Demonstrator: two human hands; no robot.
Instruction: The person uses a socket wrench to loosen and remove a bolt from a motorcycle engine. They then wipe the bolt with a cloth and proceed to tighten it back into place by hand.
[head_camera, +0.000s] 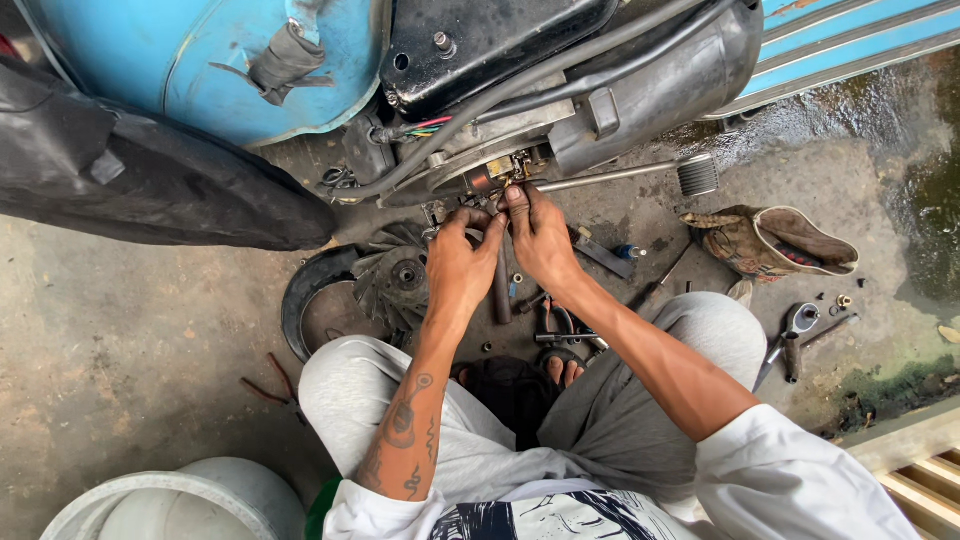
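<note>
Closest to me, grey-trousered knees and a white printed shirt fill the bottom edge, with one pale bucket (180, 500) at the lower left, its inside hidden from me. Beyond that I've got stained, damp concrete floor (120, 340), wet and greenish off to the right of the engine. I take the scooter engine (560, 110) as my landmark: it hangs from a blue body panel (160, 60), a black tyre (150, 190) to its left.

Both hands are up together just under the engine. My left hand (462, 268) has fingers pinched near a small brass-coloured part (500, 170) on the engine casing; my right hand (540, 235) presses fingertips onto the same spot. Whether either actually clamps anything, I cannot tell.

Below the engine lies one finned fan wheel (400, 280) beside one curved black cover (305, 295). Right of it, one open camouflage pouch (775, 243) shows something red inside. One ratchet wrench (790, 335) sits below that pouch. One pair of red-handled pliers (272, 385) lies left of my knee.
</note>
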